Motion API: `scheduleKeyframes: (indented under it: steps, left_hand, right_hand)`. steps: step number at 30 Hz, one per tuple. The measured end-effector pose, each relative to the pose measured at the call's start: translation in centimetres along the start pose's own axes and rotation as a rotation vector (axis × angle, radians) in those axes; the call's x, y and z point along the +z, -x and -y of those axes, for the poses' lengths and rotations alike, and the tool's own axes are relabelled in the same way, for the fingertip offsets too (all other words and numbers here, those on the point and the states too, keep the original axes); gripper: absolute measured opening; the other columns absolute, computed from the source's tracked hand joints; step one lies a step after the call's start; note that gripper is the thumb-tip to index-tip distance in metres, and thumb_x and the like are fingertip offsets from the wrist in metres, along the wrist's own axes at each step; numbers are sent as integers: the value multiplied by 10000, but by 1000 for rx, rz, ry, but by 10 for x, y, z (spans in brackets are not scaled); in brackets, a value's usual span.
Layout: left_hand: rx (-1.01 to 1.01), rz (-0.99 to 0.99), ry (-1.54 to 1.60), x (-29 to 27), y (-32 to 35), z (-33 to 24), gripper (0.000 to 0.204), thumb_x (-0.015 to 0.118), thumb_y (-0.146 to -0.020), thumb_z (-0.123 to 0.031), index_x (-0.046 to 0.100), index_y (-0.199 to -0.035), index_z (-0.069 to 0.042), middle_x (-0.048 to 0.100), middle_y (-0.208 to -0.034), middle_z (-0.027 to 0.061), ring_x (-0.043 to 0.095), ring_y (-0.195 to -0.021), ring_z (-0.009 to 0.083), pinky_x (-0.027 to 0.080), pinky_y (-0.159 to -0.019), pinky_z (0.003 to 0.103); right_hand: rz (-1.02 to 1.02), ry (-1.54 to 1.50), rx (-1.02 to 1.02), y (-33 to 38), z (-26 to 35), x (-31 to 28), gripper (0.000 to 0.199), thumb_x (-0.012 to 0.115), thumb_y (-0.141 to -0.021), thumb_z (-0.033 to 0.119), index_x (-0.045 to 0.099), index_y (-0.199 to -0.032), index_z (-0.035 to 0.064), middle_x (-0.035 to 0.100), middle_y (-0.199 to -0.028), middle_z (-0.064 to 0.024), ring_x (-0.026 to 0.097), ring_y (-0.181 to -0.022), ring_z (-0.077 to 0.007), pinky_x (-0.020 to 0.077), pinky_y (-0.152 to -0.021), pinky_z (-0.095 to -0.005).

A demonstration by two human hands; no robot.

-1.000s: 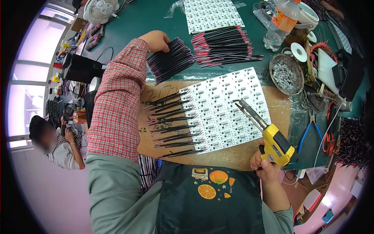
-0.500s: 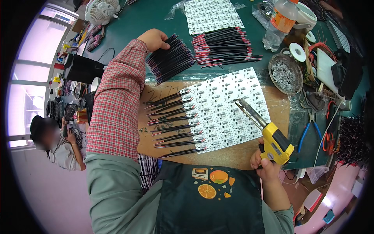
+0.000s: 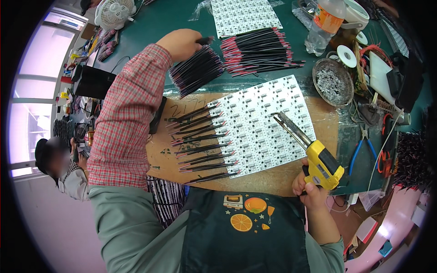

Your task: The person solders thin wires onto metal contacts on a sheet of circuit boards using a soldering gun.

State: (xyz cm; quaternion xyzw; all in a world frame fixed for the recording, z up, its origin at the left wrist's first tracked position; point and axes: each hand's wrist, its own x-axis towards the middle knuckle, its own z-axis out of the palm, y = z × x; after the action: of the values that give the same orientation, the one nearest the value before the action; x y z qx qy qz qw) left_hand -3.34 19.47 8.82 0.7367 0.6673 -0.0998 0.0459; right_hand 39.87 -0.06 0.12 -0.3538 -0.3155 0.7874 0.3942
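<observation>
My left hand (image 3: 182,44) is closed above the far end of a slanted bundle of black wires (image 3: 196,70). Its fingertips pinch a short dark bunch of wires (image 3: 205,40), seen almost end-on. In my right hand (image 3: 312,189) is a yellow soldering gun (image 3: 324,166), fingers wrapped round the grip. The gun's metal tip points far-left over a white circuit board sheet (image 3: 261,129); whether it touches cannot be told. Several pairs of black wires (image 3: 200,149) reach leftward from the sheet's left edge, on a brown board (image 3: 159,152).
A second wire pile (image 3: 257,52) and another white sheet (image 3: 246,17) lie farther back. At right are a bowl of grey scraps (image 3: 332,82), a plastic bottle (image 3: 324,27), blue-handled pliers (image 3: 362,150) and a cable. A white fan (image 3: 114,12) stands back left; another person (image 3: 68,168) sits at left.
My left hand has shifted slightly up and right, lifting a small bunch of wires at its fingertips. The left forearm has swung left, and a dark object now shows beside it. The right hand stays put.
</observation>
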Motion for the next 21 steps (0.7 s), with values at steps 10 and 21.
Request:
scheduleKeyframes:
  steps: [10, 21]
  left_hand:
    - [298, 124, -665, 18, 50, -102, 168, 588, -834, -188, 721, -782, -99, 660, -807, 42, 629, -824, 221, 456, -707, 355]
    - [170, -132, -64, 37, 81, -84, 209, 607, -875, -232, 654, -970, -52, 645, -864, 137, 637, -801, 323, 515, -706, 435]
  right_hand:
    - [-11, -3, -27, 1, -1, -2, 707, 749, -795, 302, 410, -1326, -19, 437, -640, -20, 436, -483, -136, 374, -455, -269]
    - [-35, 41, -20, 2, -1, -1, 712, 746, -798, 308, 410, -1332, -22, 444, -647, -17, 447, -503, -131, 384, -472, -264]
